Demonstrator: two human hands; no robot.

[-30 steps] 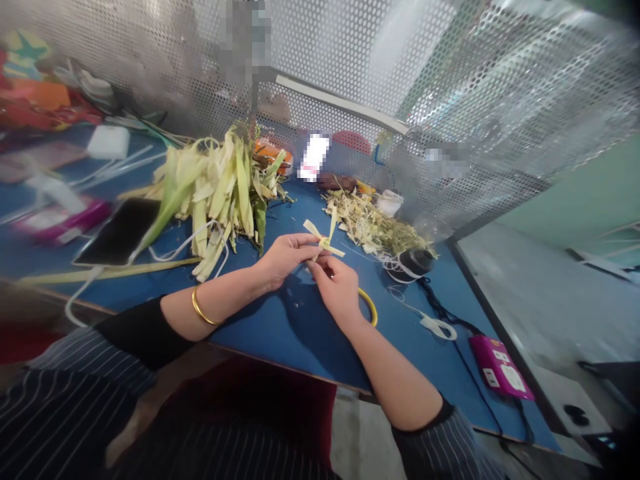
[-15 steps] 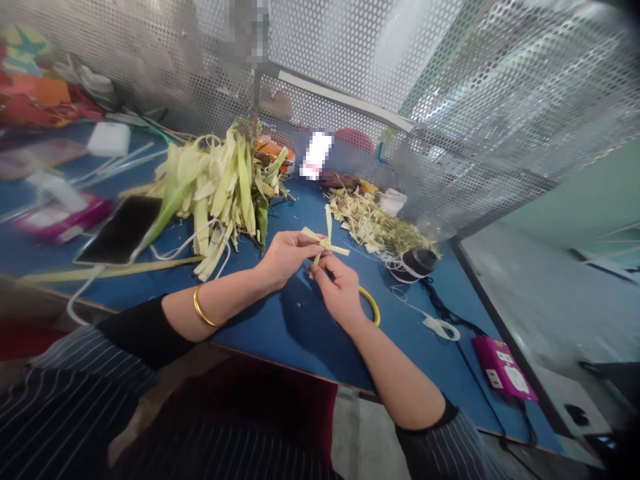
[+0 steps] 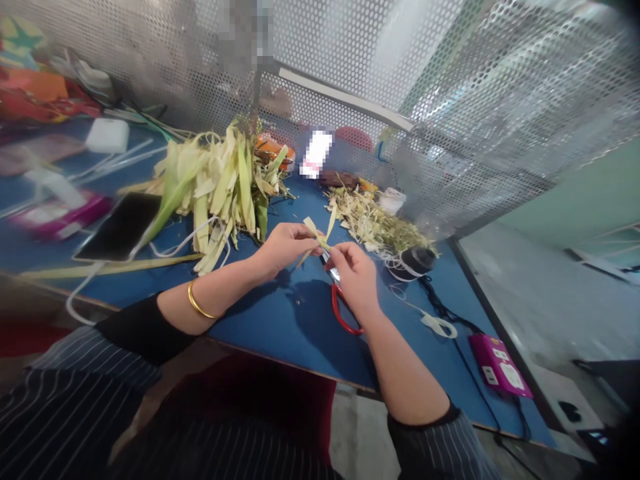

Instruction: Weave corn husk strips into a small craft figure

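My left hand (image 3: 281,252) pinches a small knotted piece of pale corn husk strips (image 3: 325,235), its strip ends sticking out in several directions. My right hand (image 3: 356,275) has its thumb and fingers closed on the right side of the same piece. Both hands are just above the blue table (image 3: 305,333). Partly covered by my right hand, a pair of scissors (image 3: 342,316) shows one red handle and part of its metal blades. A heap of long corn husks (image 3: 220,183) lies beyond my left hand.
Husk scraps (image 3: 375,223) are piled at the back right, beside a black spool (image 3: 416,261) wound with white cord. A magenta power strip (image 3: 500,363) sits at the right edge. To the left lies a phone (image 3: 120,227) with a white cable. Perforated metal panels (image 3: 340,60) stand behind.
The knotted piece has turned in my hands, and my right hand has shifted right. The scissors' red handle and blades now show, while the yellow handle seen before is hidden.
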